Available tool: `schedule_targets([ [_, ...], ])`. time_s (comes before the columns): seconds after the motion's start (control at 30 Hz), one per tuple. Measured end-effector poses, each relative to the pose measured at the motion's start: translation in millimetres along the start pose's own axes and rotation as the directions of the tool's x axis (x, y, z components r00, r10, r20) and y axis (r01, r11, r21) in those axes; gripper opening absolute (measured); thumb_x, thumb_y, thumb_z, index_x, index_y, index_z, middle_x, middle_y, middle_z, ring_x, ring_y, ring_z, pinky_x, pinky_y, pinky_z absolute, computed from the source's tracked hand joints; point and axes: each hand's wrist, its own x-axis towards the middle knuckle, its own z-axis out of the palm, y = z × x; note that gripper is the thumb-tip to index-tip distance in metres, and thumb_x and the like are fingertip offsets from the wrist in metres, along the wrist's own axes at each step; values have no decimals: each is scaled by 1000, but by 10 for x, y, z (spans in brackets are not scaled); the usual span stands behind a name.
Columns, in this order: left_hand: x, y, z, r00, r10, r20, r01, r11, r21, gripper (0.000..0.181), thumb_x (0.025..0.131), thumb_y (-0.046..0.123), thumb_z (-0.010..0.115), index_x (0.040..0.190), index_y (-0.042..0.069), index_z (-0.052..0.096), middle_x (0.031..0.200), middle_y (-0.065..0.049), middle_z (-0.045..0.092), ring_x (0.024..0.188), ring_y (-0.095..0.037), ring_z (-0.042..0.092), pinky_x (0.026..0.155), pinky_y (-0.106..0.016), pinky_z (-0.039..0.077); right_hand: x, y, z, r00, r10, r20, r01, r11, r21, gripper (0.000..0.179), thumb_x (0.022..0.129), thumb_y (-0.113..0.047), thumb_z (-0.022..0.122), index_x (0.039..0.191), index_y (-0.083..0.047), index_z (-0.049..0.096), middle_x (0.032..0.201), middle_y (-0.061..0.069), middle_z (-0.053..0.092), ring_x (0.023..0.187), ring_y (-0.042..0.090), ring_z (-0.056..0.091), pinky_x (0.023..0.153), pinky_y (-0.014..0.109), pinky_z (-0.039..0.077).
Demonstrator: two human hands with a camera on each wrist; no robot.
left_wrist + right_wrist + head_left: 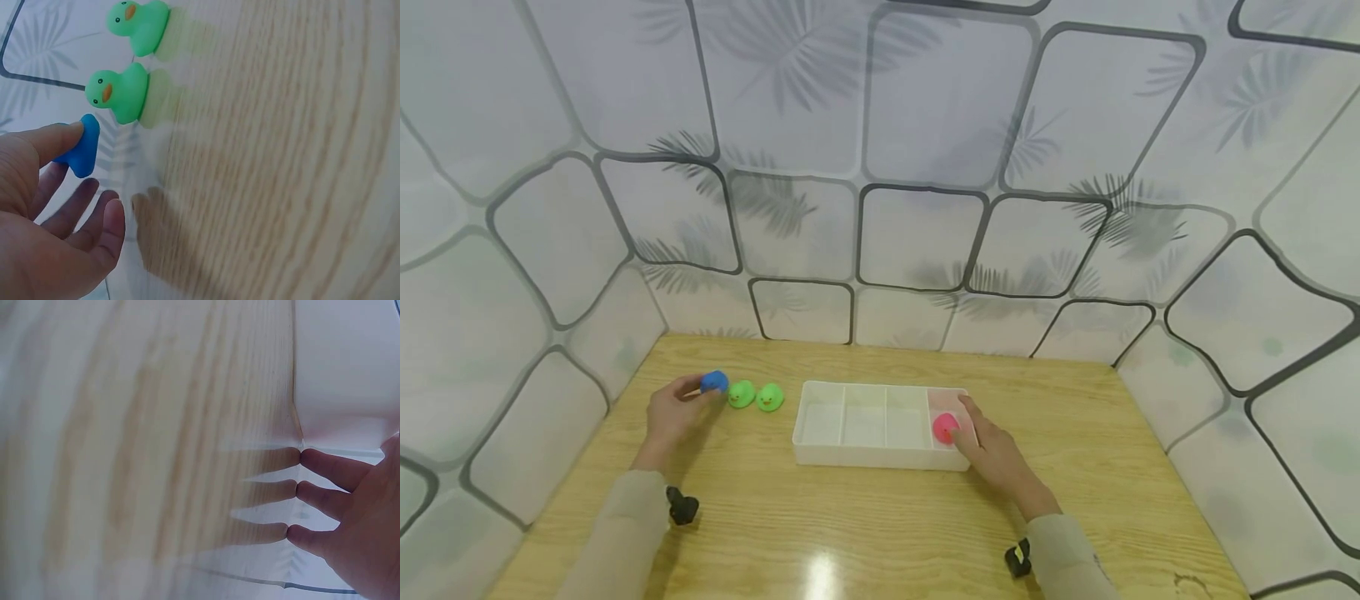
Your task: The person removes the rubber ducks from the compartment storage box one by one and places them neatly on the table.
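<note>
My left hand (pixel 672 413) pinches a small blue rubber duck (pixel 714 382) between thumb and finger, while its other fingers stay loose. Two green rubber ducks (pixel 770 397) sit beside it on the table. In the left wrist view, the blue duck (pixel 89 147) is partly covered by the thumb. My right hand (pixel 997 454) holds the right end of a white divided tray (pixel 880 457), thumb over the wall and fingers outside. A pink rubber duck (pixel 945 427) lies in the rightmost compartment, close to the thumb. In the right wrist view, several fingertips (pixel 312 457) reach the tabletop and the thumb is hidden.
The wooden table (pixel 850 533) has a patterned wall covering (pixel 917 242) behind it and on both sides. The tray's dividers (pixel 886 417) run front to back. Black wrist devices (pixel 682 506) sit at both sleeves.
</note>
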Motion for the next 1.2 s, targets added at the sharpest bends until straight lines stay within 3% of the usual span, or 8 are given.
schedule_targets([
  [0.13, 22, -59, -3, 1000, 6, -19, -5, 999, 38, 58, 100, 30, 73, 146, -3, 58, 147, -30, 59, 131, -44, 60, 76, -13, 46, -1, -16, 0, 1000, 4, -2, -4, 1000, 7, 72, 109, -48, 50, 169, -16, 24, 164, 24, 42, 145, 50, 49, 121, 63, 37],
  [0.33, 53, -116, -10, 999, 4, -35, -1, 998, 66, 59, 100, 32, 73, 146, -2, 59, 147, -29, 59, 130, -44, 61, 76, -12, 45, 2, -13, 3, 1000, 0, -5, 0, 1000, 3, 72, 109, -48, 50, 168, -15, 25, 164, 24, 42, 145, 49, 49, 121, 63, 38],
  [0.5, 68, -136, -8, 1000, 3, -22, -1, 996, 89, 59, 101, 32, 71, 148, -2, 56, 148, -27, 59, 132, -44, 60, 95, -33, 56, 8, 5, 12, 1000, 20, 15, -21, 1000, 11, 73, 109, -51, 48, 169, -18, 22, 166, 22, 40, 148, 48, 46, 123, 63, 35],
  [0.63, 84, -160, 0, 1000, 28, -12, -26, 995, 97, 57, 101, 28, 71, 147, -3, 56, 146, -28, 60, 131, -45, 60, 109, -52, 50, 12, 12, 17, 1000, 24, 20, -24, 1000, 13, 74, 109, -52, 47, 170, -19, 20, 168, 21, 38, 149, 48, 45, 124, 63, 34],
  [0.87, 132, -222, 21, 996, 86, -10, -84, 986, 141, 53, 99, 22, 73, 142, -6, 60, 135, -31, 66, 123, -46, 62, 101, -50, 52, 17, 20, 21, 1000, 21, 15, -21, 1000, 5, 73, 109, -51, 48, 170, -19, 20, 167, 22, 39, 147, 49, 46, 123, 63, 35],
  [1.2, 140, -217, 17, 998, 56, 11, -57, 990, 129, 55, 101, 24, 71, 145, -7, 56, 142, -33, 61, 128, -49, 58, 107, -57, 50, 27, 43, 28, 1000, 17, 11, -17, 1000, 6, 74, 109, -51, 49, 170, -19, 21, 166, 23, 40, 147, 48, 47, 123, 62, 36],
])
